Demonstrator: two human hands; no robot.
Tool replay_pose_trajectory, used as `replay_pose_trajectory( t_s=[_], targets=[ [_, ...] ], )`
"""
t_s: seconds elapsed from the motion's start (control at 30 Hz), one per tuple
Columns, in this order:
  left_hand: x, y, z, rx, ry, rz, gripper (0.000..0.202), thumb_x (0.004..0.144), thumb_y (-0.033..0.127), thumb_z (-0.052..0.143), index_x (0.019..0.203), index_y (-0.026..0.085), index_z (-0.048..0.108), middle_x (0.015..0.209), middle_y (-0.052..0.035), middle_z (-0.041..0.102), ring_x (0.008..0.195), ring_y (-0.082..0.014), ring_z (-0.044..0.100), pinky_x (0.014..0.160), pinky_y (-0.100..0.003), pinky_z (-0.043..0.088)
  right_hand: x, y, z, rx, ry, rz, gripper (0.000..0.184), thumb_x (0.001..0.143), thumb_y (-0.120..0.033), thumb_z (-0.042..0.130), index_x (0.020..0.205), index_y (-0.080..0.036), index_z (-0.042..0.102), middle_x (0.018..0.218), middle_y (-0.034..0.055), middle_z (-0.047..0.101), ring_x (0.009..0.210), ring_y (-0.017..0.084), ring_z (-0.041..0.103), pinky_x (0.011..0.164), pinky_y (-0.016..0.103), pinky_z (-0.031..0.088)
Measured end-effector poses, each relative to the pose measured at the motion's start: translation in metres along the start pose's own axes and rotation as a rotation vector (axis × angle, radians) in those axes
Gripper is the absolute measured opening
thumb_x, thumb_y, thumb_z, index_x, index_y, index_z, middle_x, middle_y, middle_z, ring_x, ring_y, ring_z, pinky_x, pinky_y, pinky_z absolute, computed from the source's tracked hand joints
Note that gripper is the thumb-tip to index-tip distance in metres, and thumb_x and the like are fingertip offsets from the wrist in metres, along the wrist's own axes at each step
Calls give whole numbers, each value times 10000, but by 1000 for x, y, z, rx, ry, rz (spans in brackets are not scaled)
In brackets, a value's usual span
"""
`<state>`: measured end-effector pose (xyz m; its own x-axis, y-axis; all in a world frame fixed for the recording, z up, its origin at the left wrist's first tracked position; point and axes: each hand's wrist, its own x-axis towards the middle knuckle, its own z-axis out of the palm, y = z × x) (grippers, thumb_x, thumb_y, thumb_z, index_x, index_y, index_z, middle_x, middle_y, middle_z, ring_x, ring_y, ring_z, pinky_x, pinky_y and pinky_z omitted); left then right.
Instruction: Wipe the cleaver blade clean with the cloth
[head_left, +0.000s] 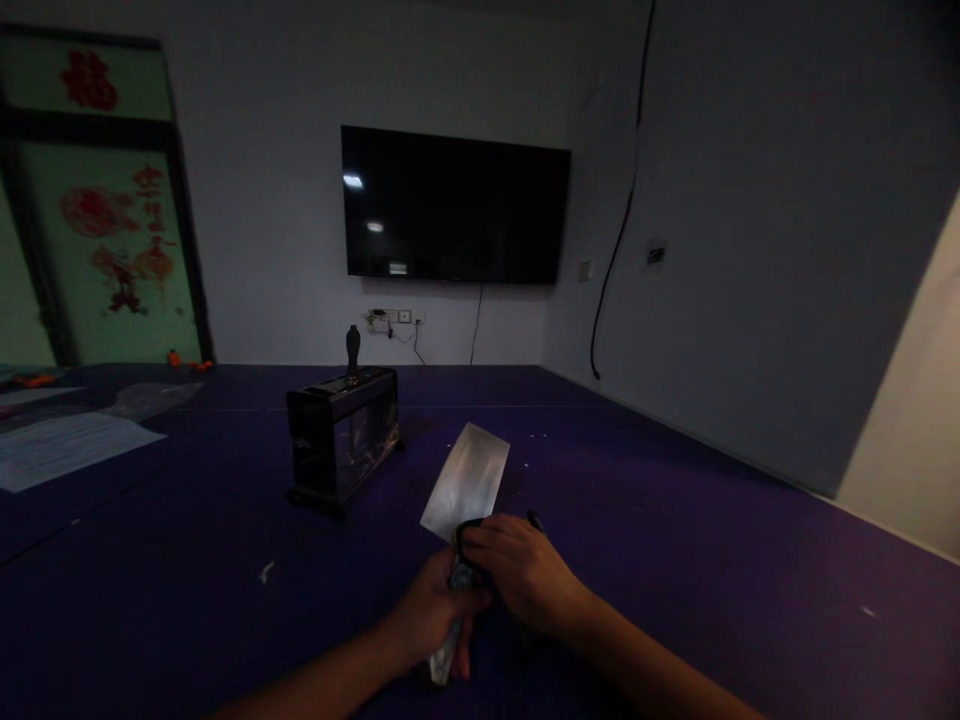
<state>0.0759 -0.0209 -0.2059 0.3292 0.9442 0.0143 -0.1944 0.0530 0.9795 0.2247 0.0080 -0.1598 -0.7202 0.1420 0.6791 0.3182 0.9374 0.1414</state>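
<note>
Left hand [435, 607] is gripping a cleaver [468, 480]; right hand [525, 577] is clasping a dark object [463, 536] beyond those fingers; work seems underway, remainder unclear.

Dim overall; purple bench [675, 620] murky, darkest at lower left, faintly lit at right; pale light on wall strip [911, 420] by right edge; upper-right corner nearly black; small bright reflections on television [465, 210]; soft sheen on cleaver [469, 480]; red door lettering [90, 82] smeared; wide-angle stretch, door frame [189, 240] leaning
</note>
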Motion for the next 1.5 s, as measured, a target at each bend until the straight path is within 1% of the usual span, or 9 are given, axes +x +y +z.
replay_pose_trajectory(
  t_s=[0.1, 0.43, 0.6, 0.8, 1.0, 1.13, 1.27, 1.37, 1.5],
  targets=[
    [-2, 0, 1, 25, -31, 6, 459, 570, 409, 656, 866, 149, 419, 426, 78, 465, 275, -111, 448, 282, -185, 308, 0, -1, 1, -7, -46, 10, 302, 838, -112, 347, 1022, -141, 584, 1072, 80, 600, 984, 189, 510, 834, 335, 445],
    [-3, 3, 3, 62, 2, -5, 412, 559, 384, 663, 806, 163, 418, 409, 83, 455, 267, -94, 419, 279, -184, 296, 0, 0, -2, -50, -142, 24, 331, 826, -113, 369, 1103, -161, 544, 1146, 72, 560, 1051, 188, 471, 868, 351, 426],
    [-6, 4, 2, 108, 46, -23, 354, 583, 307, 657, 806, 170, 419, 428, 87, 456, 289, -74, 421, 316, -173, 292, -4, 9, -2, -102, -103, 73, 370, 798, -72, 353, 1096, -165, 551, 1122, 83, 572, 1031, 187, 490, 847, 357, 444],
    [-9, 5, 4, 90, 63, -69, 360, 597, 328, 605, 848, 181, 393, 402, 102, 439, 243, -91, 395, 281, -176, 276, -9, 22, 4, -128, -15, 151, 368, 790, -35, 336, 1058, -128, 570, 1096, 99, 584, 989, 185, 512, 824, 358, 467],
    [-7, 6, 3, 102, 106, -35, 332, 583, 273, 638, 802, 175, 409, 412, 100, 444, 281, -66, 415, 316, -158, 273, -10, 16, 10, -154, 22, 161, 374, 783, -30, 340, 1058, -130, 573, 1091, 109, 585, 989, 197, 512, 803, 375, 481],
    [-7, 7, 6, 97, 73, -54, 328, 583, 298, 624, 799, 172, 413, 402, 96, 441, 263, -84, 407, 285, -171, 278, -5, 5, 9, -121, -5, 129, 370, 793, -47, 341, 1067, -138, 573, 1090, 103, 588, 995, 197, 510, 807, 368, 477],
    [-6, 8, 10, 107, 69, -13, 311, 575, 299, 625, 781, 152, 444, 408, 80, 449, 265, -84, 400, 269, -177, 280, -1, -4, 6, -76, -81, 97, 356, 818, -98, 361, 1126, -137, 536, 1139, 91, 563, 1041, 202, 480, 858, 368, 447],
    [-5, 8, 11, 133, 35, -4, 285, 580, 329, 631, 713, 137, 467, 394, 59, 453, 265, -97, 417, 272, -187, 286, 0, -6, 5, -47, -145, 62, 346, 834, -145, 385, 1158, -139, 506, 1174, 81, 541, 1069, 204, 455, 885, 367, 425],
    [-5, 7, 10, 124, 42, -37, 282, 594, 364, 619, 670, 146, 458, 388, 57, 447, 263, -113, 437, 275, -198, 306, 0, -5, 4, -40, -184, 48, 335, 843, -133, 376, 1151, -146, 506, 1192, 74, 528, 1091, 200, 436, 900, 364, 406]
  ],
)
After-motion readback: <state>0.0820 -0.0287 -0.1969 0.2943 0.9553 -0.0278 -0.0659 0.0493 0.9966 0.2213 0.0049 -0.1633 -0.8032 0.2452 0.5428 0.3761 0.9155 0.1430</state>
